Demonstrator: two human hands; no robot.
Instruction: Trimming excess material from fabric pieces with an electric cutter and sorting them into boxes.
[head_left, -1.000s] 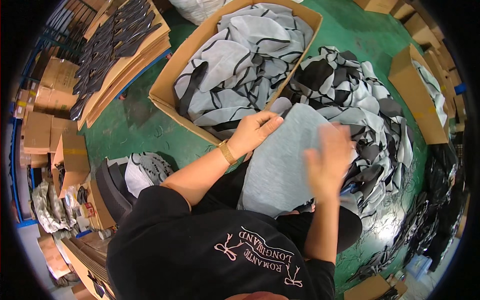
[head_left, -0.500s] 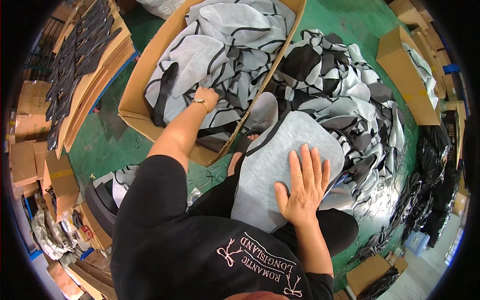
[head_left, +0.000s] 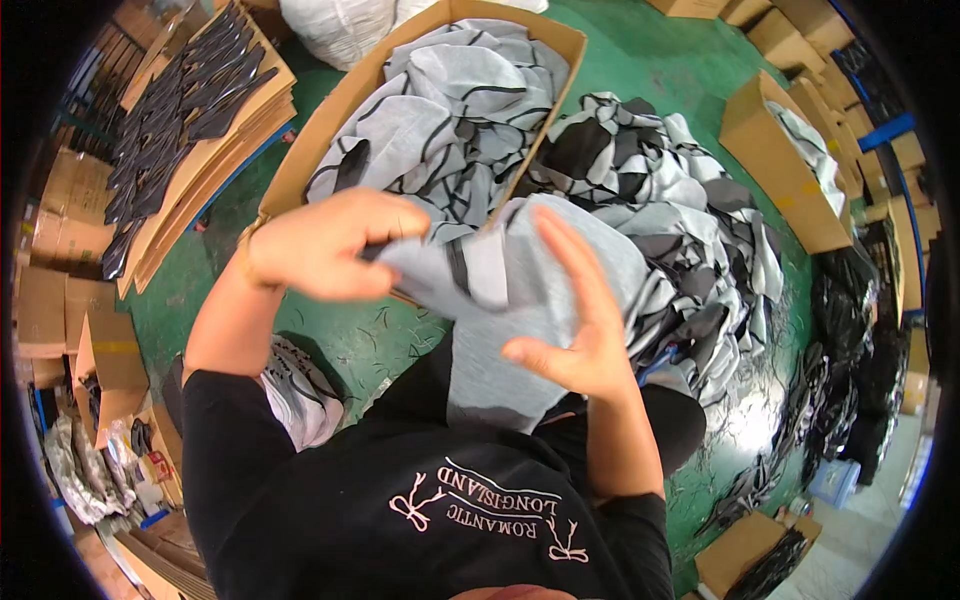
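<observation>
My left hand is closed on one end of a grey fabric piece with a black strip. This piece is blurred by motion and hangs over a larger flat grey fabric piece on my lap. Beside it my right hand is raised over the lap piece, fingers stretched out and thumb apart, with nothing gripped. Ahead of my hands, a long cardboard box holds many grey fabric pieces with black edging.
A heap of grey and black fabric pieces lies on the green floor to the right. Stacked cardboard with black strips stands at the left. Another box and black plastic bags are farther right.
My left hand has come out of the box and back toward my lap, bringing a fabric piece. My right hand has lifted from the lap piece.
</observation>
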